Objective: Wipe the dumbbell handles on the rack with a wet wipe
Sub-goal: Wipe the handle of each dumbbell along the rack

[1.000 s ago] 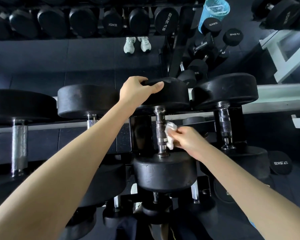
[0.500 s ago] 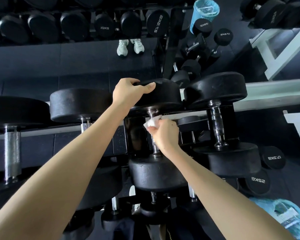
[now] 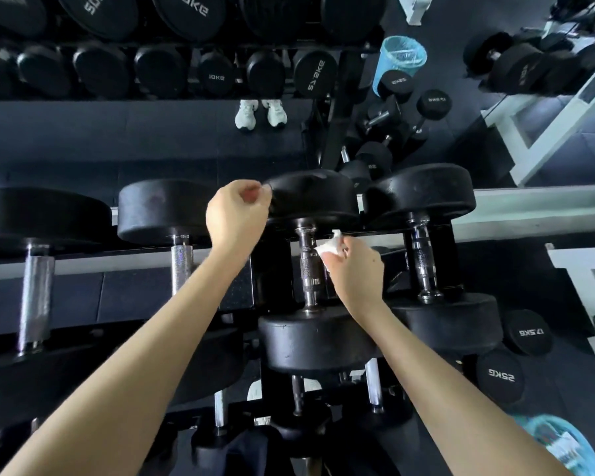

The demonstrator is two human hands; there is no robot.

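Note:
A black dumbbell lies on the rack in front of me, its knurled chrome handle (image 3: 308,266) running away from me between two round heads. My right hand (image 3: 354,269) pinches a crumpled white wet wipe (image 3: 328,245) just right of the handle's upper part, beside it rather than wrapped round it. My left hand (image 3: 236,214) hovers at the left edge of the far head (image 3: 315,197), fingers loosely curled and holding nothing.
More dumbbells sit on the same rack: one to the right with a chrome handle (image 3: 423,266) and two to the left (image 3: 181,262). A mirror behind shows further weights and white shoes (image 3: 260,113). A blue bin (image 3: 560,444) stands at lower right.
My left hand has lifted off the far dumbbell head and curled loosely. My right hand has come off the handle and moved to its right with the wipe.

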